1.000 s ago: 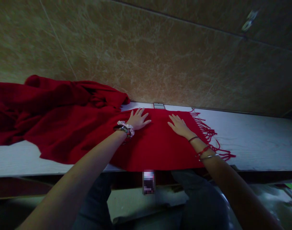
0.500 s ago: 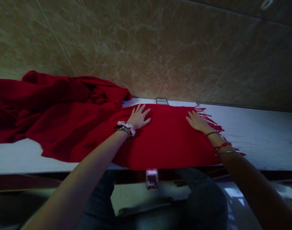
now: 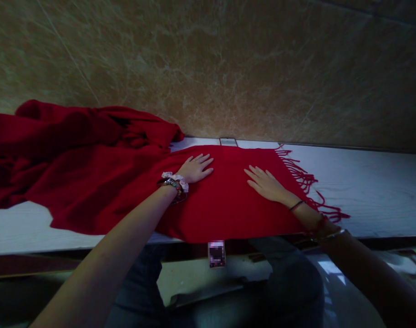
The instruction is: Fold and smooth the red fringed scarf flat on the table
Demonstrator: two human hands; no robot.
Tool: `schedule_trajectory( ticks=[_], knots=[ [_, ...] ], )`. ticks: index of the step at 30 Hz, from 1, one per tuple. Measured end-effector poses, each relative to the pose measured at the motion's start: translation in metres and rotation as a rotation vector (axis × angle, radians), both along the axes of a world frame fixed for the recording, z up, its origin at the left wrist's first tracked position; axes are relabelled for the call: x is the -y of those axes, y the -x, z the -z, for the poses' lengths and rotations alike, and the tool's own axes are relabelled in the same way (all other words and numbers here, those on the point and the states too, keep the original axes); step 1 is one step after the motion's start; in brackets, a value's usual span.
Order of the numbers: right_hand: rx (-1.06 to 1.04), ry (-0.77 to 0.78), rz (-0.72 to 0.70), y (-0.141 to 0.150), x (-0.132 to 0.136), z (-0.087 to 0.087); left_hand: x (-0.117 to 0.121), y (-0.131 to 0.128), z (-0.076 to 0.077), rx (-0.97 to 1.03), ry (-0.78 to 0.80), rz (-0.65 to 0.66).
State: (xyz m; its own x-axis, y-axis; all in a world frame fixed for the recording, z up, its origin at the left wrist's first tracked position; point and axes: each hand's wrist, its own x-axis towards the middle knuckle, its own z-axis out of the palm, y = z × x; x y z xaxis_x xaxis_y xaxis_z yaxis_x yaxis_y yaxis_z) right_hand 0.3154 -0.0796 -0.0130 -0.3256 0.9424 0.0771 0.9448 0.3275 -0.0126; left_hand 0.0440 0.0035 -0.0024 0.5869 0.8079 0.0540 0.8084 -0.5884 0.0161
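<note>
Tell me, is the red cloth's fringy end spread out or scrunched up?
Spread out: the red cloth's fringed end lies nearly flat under the left hand and right hand, its fringe trailing onto the white surface.

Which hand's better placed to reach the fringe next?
Right, I'd judge: the right hand lies flat on the red cloth near the fringe; the left hand rests farther off, nearer the bunched folds.

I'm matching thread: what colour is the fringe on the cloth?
The fringe is red, like the cloth; the head view shows it best.
</note>
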Motion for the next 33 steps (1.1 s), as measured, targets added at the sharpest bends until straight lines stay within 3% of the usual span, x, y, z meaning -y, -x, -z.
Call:
schedule_trajectory(
  ticks=[4, 7, 12, 16, 19, 27, 33],
  knots=[
    [0.013, -0.035, 0.169, -0.06, -0.006, 0.011, 0.0, 0.0, 0.0, 0.004, 0.002, 0.003],
    [-0.016, -0.063, 0.208, -0.082, -0.017, 0.012, 0.001, 0.0, 0.0, 0.045, -0.022, -0.037],
    [-0.106, -0.119, 0.153, -0.059, -0.05, -0.006, 0.0, -0.001, 0.0, 0.11, -0.035, -0.318],
    [-0.1, -0.041, 0.17, -0.03, -0.076, -0.011, -0.003, -0.001, 0.001, 0.039, 0.0, -0.32],
    [-0.059, 0.022, 0.244, -0.032, -0.084, -0.004, -0.004, -0.001, 0.001, 0.022, 0.006, -0.32],
    [-0.019, -0.033, 0.388, -0.067, -0.078, 0.005, -0.004, 0.0, 0.001, 0.036, 0.017, -0.312],
    [-0.04, -0.121, 0.425, -0.037, -0.07, -0.005, -0.001, -0.003, 0.002, 0.097, -0.035, -0.35]
  ],
)
